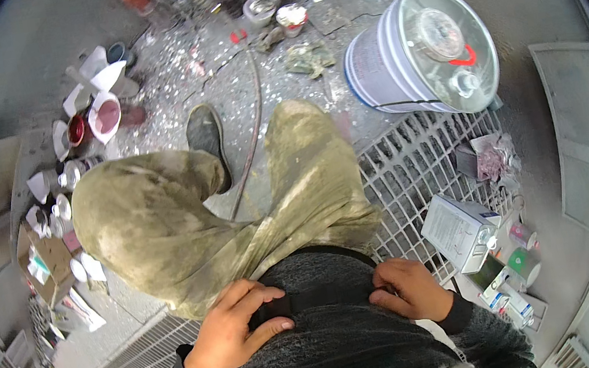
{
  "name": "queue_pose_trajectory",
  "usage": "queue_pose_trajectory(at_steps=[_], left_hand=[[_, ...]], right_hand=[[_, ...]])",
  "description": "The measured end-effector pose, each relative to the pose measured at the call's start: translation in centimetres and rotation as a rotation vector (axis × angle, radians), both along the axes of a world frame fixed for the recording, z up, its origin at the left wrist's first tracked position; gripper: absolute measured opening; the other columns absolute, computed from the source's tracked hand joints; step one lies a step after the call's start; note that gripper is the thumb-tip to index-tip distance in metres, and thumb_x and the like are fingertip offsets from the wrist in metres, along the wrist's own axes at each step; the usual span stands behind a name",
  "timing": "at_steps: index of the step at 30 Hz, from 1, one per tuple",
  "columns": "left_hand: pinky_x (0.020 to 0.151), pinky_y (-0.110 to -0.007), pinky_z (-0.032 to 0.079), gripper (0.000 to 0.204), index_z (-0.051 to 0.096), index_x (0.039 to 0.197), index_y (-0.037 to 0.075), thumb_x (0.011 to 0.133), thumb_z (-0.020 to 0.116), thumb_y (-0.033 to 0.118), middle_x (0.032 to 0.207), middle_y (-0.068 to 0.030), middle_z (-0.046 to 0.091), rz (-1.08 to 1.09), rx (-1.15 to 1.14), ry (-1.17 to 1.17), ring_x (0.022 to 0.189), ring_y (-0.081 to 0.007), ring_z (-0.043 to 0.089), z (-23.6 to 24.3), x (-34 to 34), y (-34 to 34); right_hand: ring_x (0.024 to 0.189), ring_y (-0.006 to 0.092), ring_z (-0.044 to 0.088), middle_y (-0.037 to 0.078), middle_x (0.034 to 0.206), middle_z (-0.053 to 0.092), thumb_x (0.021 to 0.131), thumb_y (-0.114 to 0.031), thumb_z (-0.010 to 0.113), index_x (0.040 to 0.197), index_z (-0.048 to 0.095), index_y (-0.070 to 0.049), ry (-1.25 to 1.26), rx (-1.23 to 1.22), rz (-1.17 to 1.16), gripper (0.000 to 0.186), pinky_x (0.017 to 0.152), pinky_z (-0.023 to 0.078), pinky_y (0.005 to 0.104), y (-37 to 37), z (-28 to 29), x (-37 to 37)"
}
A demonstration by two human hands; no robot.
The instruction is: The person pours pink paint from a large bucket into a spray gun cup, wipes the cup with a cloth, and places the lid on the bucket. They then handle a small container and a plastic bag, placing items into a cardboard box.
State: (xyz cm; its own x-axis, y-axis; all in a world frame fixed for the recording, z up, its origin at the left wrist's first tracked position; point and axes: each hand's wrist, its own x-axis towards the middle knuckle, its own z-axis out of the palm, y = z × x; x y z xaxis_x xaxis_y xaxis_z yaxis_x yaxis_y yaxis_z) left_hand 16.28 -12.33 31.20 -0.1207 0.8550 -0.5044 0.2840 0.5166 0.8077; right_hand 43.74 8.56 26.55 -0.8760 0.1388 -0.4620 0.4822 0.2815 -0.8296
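A black strap [331, 296] runs across the front of my dark grey sweater at the waist. My left hand [234, 330] pinches its left part, with the thumb below and the forefinger above. At the other end my right hand [413, 290] is closed, its curled fingers and thumb gripping the strap. My legs are bent apart in stained olive trousers [159, 205], and one dark shoe [206, 148] shows on the floor.
A large white bucket [389, 53] with a clear lid stands front right, beside a metal floor grate [403, 167]. A rectangular can [459, 227] sits nearer. Paint cups [104, 117] and a cardboard box [49, 261] line the left. A hose [255, 132] crosses the paint-spotted floor between my legs.
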Motion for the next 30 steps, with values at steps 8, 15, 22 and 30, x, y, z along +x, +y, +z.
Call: queue_pose_trajectory(at_steps=[8,15,22,30], left_hand=[[0.074,-0.037,0.054,0.035,0.072,0.099,0.007,0.086,0.085,0.037,0.093,-0.0071,0.065,-0.176,0.056,0.033,0.088,-0.0268,0.066,-0.9,1.3,5.1],[0.077,-0.037,0.053,0.055,0.064,0.111,0.005,0.075,0.094,0.033,0.098,-0.0091,0.062,-0.317,-0.025,0.045,0.089,-0.0262,0.064,-0.1,1.8,7.1],[0.081,-0.035,0.053,0.046,0.069,0.115,0.006,0.079,0.092,0.025,0.1,-0.0098,0.062,-0.257,-0.041,-0.04,0.093,-0.0259,0.064,-0.5,1.5,6.7],[0.084,-0.037,0.053,0.033,0.074,0.123,0.006,0.092,0.079,0.015,0.109,-0.0113,0.065,-0.21,0.026,-0.152,0.097,-0.0279,0.065,-0.7,0.4,5.1]], right_hand=[[0.073,0.0104,0.04,0.001,0.078,0.041,0.11,-0.028,0.058,0.09,0.053,-0.003,-0.073,-0.633,-0.434,0.032,0.068,0.038,0.0314,-1.1,-3.0,0.0],[0.064,0.0086,0.034,-0.002,0.066,0.036,0.107,-0.03,0.062,0.077,0.048,-0.005,-0.046,-0.578,-0.412,0.042,0.056,0.033,0.0326,-0.8,-2.6,-1.1],[0.064,0.0152,0.058,0.005,0.068,0.057,0.101,-0.041,0.069,0.085,0.057,-0.007,0.016,-0.37,-0.348,0.039,0.06,0.045,0.033,0.7,-1.8,0.0],[0.083,0.0214,0.069,0.009,0.097,0.07,0.087,-0.033,0.085,0.115,0.064,-0.007,-0.239,-0.178,-0.085,0.043,0.068,0.053,0.0331,1.1,1.8,1.4]])
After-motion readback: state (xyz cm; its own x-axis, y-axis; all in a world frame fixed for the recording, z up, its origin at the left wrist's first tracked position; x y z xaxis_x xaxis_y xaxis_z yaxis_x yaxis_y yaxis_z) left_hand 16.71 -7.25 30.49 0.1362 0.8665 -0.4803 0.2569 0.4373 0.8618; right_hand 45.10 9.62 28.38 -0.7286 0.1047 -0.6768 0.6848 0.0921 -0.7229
